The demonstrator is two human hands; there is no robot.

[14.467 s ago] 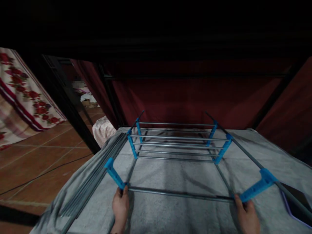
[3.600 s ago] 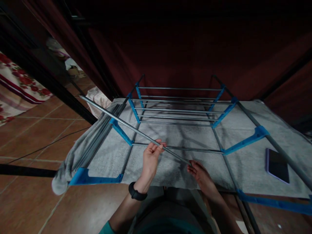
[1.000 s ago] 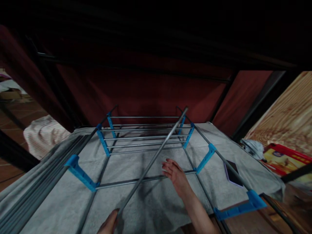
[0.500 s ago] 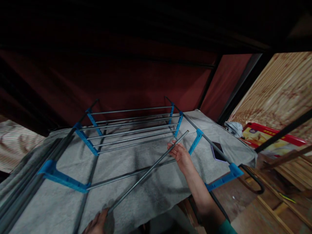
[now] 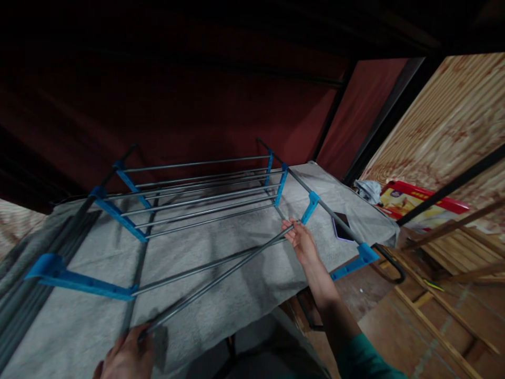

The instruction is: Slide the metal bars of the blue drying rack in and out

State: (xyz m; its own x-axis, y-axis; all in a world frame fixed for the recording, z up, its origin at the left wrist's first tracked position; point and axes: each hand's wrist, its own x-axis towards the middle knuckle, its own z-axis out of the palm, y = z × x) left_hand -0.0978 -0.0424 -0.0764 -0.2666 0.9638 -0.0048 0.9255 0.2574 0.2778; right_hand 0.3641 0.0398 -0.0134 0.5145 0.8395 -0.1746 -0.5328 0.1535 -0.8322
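A loose grey metal rod (image 5: 221, 278) lies slantwise over a rack frame (image 5: 197, 205) of grey rods and blue plastic connectors, which rests on a grey cloth (image 5: 236, 252). My left hand (image 5: 126, 358) grips the rod's near end at the bottom left. My right hand (image 5: 302, 242) pinches its far end, close to a blue connector (image 5: 310, 206) on the frame's right rail. A second blue connector (image 5: 357, 260) sits nearer me on that rail.
A dark phone (image 5: 341, 227) lies on the cloth right of the rail. Spare rods (image 5: 35, 268) lie along the left edge. A red and yellow box (image 5: 418, 208) and a wooden panel (image 5: 445, 137) stand at right, wooden slats (image 5: 445, 247) on the floor.
The view has swung right. My right hand has closed on the rod's far end and lowered it toward the right rail's connector; my left hand still holds the near end.
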